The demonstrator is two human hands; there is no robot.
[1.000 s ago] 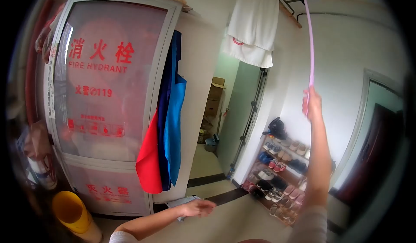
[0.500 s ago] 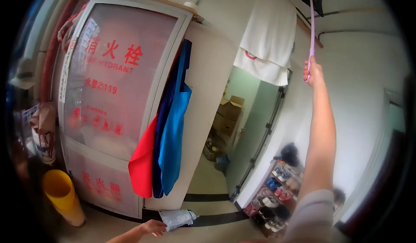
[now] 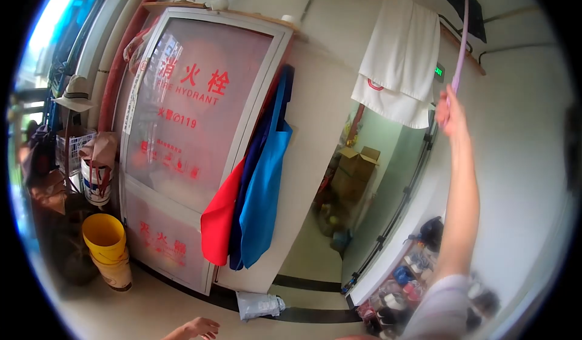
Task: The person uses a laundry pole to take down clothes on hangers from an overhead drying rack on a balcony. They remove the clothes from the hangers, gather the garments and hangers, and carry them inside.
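My right hand (image 3: pixel 450 111) is raised at the upper right, its fingers wrapped round a thin pink stick (image 3: pixel 462 52). The stick runs upward to a dark flat piece (image 3: pixel 462 6) near the ceiling; how they join is unclear. White towels (image 3: pixel 397 61) hang just left of that hand. Low at the bottom edge, my left hand (image 3: pixel 201 328) has its fingers loosely apart and holds nothing. A grey plastic package (image 3: pixel 259 305) lies on the floor beyond it.
A fire hydrant cabinet (image 3: pixel 200 109) stands at left, with red and blue cloths (image 3: pixel 265 200) hanging beside it. Yellow bucket (image 3: pixel 105 238) at lower left. Open doorway (image 3: pixel 315 252) in the middle; shoe rack (image 3: pixel 394 297) at lower right, partly behind my right arm.
The view has swung left, bringing the window side into sight. My right hand stays raised on the pink stick. My left hand sits lower in view, and more of the dark piece shows.
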